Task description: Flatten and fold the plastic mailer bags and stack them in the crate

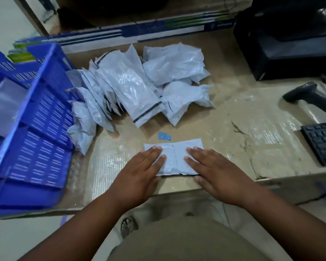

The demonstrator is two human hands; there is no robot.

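Observation:
A small pale grey mailer bag (174,157) lies flat near the table's front edge. My left hand (139,172) presses its left half with straight fingers, and my right hand (213,170) presses its right half the same way. Behind it sits a loose pile of crumpled grey mailer bags (137,85). The blue plastic crate (32,125) stands at the left, tilted toward me, with a grey flat bag (4,106) inside.
A blue scrap (164,136) lies just beyond the flat bag. A black barcode scanner (312,97) and keyboard (322,142) occupy the right side, a black box (290,51) the far right. A long printed carton (130,32) runs along the back.

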